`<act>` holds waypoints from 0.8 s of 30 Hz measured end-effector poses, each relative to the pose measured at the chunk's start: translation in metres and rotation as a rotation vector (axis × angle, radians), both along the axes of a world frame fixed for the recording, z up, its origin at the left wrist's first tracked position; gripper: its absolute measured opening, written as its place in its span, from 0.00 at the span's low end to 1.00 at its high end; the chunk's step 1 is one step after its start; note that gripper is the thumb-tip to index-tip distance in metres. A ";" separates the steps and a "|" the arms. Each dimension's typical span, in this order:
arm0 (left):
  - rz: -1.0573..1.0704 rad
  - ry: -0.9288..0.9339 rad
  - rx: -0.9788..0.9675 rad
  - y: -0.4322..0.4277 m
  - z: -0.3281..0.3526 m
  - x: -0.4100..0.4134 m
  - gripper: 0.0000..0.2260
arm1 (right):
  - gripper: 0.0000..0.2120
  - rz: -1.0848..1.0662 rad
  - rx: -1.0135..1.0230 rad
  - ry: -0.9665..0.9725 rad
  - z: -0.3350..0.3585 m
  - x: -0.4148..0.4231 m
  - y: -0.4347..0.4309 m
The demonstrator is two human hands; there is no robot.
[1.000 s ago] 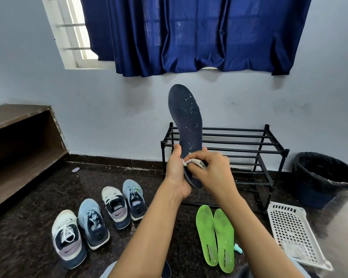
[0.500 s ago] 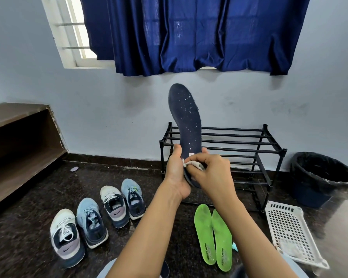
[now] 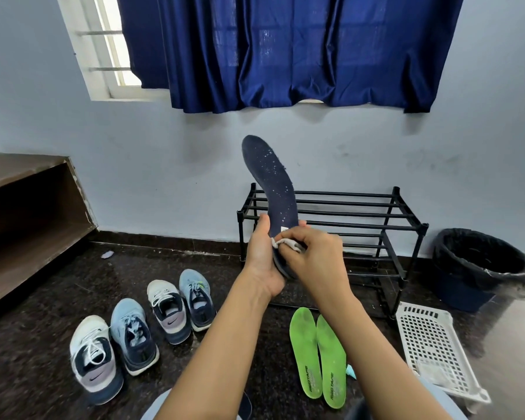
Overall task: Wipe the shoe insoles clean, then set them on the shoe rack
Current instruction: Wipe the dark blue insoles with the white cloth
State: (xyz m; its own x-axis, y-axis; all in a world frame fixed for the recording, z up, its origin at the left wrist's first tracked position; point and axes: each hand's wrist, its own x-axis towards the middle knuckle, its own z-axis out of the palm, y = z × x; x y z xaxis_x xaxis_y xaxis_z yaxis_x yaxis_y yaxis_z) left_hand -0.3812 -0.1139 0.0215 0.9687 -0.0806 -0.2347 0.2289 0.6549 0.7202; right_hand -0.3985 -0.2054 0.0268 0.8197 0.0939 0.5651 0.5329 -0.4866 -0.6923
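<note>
While upright, insole (image 3: 273,183) btwn fingers (image 3: 292,237)

Matt speckled fabric-topped navy insole (image 3: 272,183), smooth black metal shoe rack (image 3: 346,213), glossy dark stone floor (image 3: 43,298), perforated white plastic basket (image 3: 431,344)

Shoes (image 3: 133,334) L on floor (image 3: 43,301); insole pair (image 3: 305,356) R of them; rack (image 3: 361,204) behind; bin (image 3: 479,265), basket (image 3: 431,344) far R.

A room in a home: a blue curtain (image 3: 288,50) over the window at the top, sneakers (image 3: 140,331) on the dark floor at lower left, a shoe rack (image 3: 358,225) against the wall.
</note>
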 end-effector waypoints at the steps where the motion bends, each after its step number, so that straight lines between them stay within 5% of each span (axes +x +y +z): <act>1: -0.007 0.005 0.005 -0.003 -0.001 -0.001 0.27 | 0.08 -0.018 -0.003 -0.017 0.002 0.004 0.001; 17: -0.010 -0.004 -0.019 -0.008 -0.003 -0.003 0.24 | 0.07 -0.069 0.074 -0.039 0.008 0.009 0.003; 24: -0.007 -0.017 -0.015 0.004 0.004 0.001 0.24 | 0.10 0.132 0.016 0.053 0.002 -0.004 -0.005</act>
State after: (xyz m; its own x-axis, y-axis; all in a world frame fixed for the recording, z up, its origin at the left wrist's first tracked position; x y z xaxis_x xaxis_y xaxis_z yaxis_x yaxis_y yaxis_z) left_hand -0.3806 -0.1101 0.0257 0.9720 -0.0906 -0.2170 0.2213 0.6641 0.7142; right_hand -0.4027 -0.2104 0.0288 0.8296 0.1937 0.5236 0.5539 -0.4034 -0.7283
